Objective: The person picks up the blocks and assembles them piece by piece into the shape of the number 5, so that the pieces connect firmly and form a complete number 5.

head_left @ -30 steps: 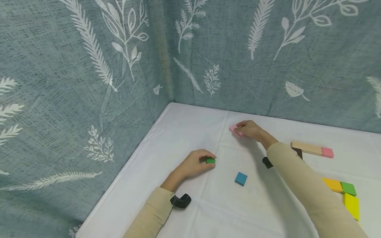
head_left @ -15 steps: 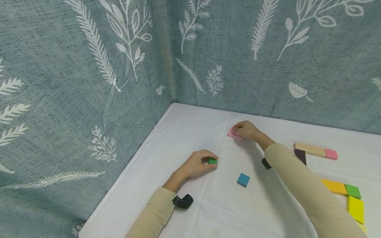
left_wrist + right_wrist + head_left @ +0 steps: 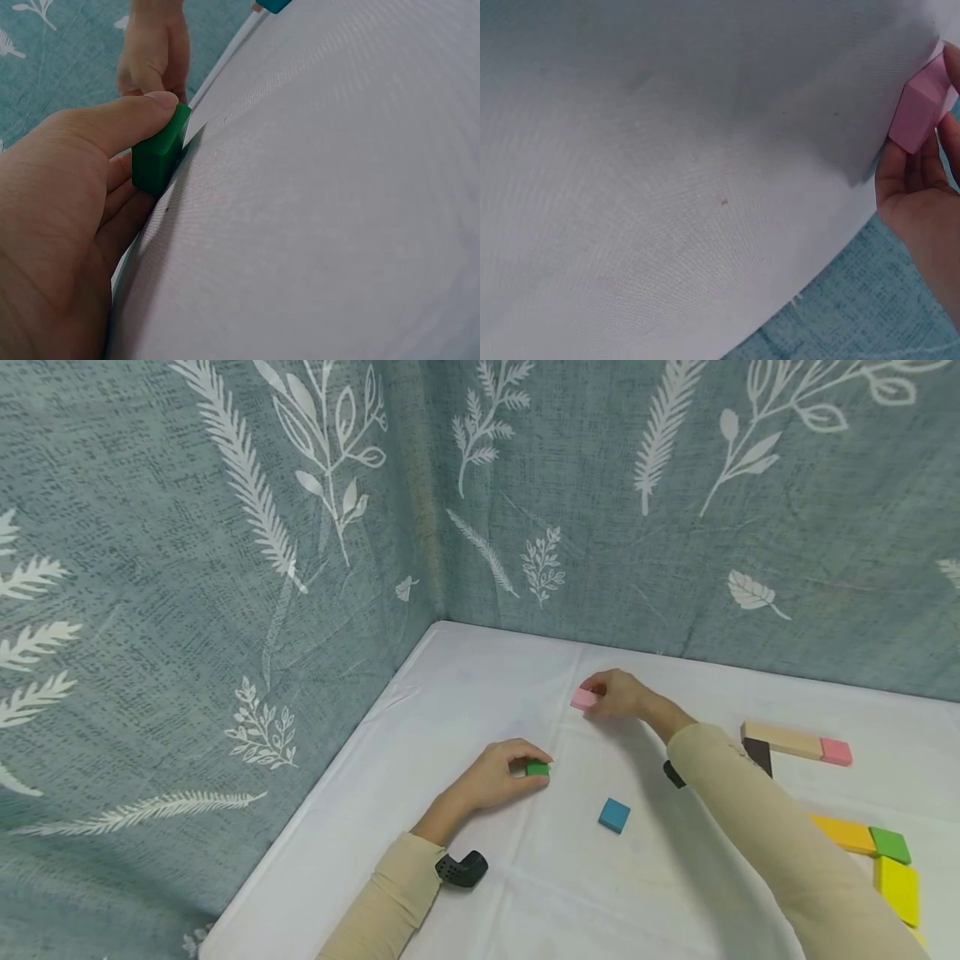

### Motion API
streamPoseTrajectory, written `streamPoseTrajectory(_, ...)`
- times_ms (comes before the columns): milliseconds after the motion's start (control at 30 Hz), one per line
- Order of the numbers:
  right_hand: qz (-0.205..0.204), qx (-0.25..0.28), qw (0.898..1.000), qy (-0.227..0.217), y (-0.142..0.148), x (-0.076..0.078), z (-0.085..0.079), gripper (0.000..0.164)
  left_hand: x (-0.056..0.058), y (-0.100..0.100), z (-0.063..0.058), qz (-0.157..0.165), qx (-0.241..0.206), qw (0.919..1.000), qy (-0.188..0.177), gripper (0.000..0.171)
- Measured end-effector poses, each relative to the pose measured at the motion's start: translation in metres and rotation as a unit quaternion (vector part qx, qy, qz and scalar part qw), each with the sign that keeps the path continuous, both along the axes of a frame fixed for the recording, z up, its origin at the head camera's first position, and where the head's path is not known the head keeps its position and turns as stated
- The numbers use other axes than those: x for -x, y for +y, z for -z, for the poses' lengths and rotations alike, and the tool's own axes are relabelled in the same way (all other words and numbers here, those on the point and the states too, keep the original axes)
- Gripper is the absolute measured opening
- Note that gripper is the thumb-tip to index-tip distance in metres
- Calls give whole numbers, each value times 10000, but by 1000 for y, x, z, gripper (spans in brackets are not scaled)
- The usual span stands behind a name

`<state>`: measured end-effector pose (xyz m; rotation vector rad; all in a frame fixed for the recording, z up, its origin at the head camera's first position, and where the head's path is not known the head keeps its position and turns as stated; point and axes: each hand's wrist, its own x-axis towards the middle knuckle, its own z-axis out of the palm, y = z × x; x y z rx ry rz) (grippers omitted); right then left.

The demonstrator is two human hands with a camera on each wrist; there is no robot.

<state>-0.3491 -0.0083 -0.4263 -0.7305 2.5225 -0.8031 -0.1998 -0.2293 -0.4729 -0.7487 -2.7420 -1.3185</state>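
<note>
My left hand [image 3: 498, 774] pinches a small green block [image 3: 537, 769] between thumb and fingers, low over the white cloth. Close up in the left wrist view, the thumb lies on top of the green block [image 3: 159, 159] and fingers are behind it. Farther back, my right hand [image 3: 621, 693] holds a pink block [image 3: 583, 699] by its right part. The right wrist view shows fingers beneath and beside the pink block [image 3: 917, 112], partly covering it. A blue square block [image 3: 614, 816] lies flat on the cloth, apart from both hands.
At the right lie a beige block [image 3: 782, 739] with a coral-pink one [image 3: 836, 752] at its end, a dark block [image 3: 758, 755], an orange block [image 3: 843, 832], a green square [image 3: 890, 845] and yellow blocks [image 3: 897, 891]. Patterned curtains [image 3: 570, 510] border the white-covered table [image 3: 472, 668].
My right hand has shifted slightly left and nearer with the pink block, whose angle has turned. My left hand stays around the green block. The head view has shifted a little.
</note>
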Motion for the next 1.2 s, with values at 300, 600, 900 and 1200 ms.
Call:
streamPoseTrajectory(300,-15,-47,10000,-44,2,-3,1,44,0,4,1,-30,10,10000,-76,24)
streamPoseTrajectory(600,-102,-87,9999,18,7,-3,-5,45,1,5,-1,-28,8,10000,-50,24)
streamPoseTrajectory(900,-340,16,9990,281,25,-10,-20,45,0,2,-2,-59,21,10000,-5,25)
streamPoseTrajectory(1200,-358,97,9983,443,58,-17,-28,41,0,4,0,-105,-37,9999,-49,24)
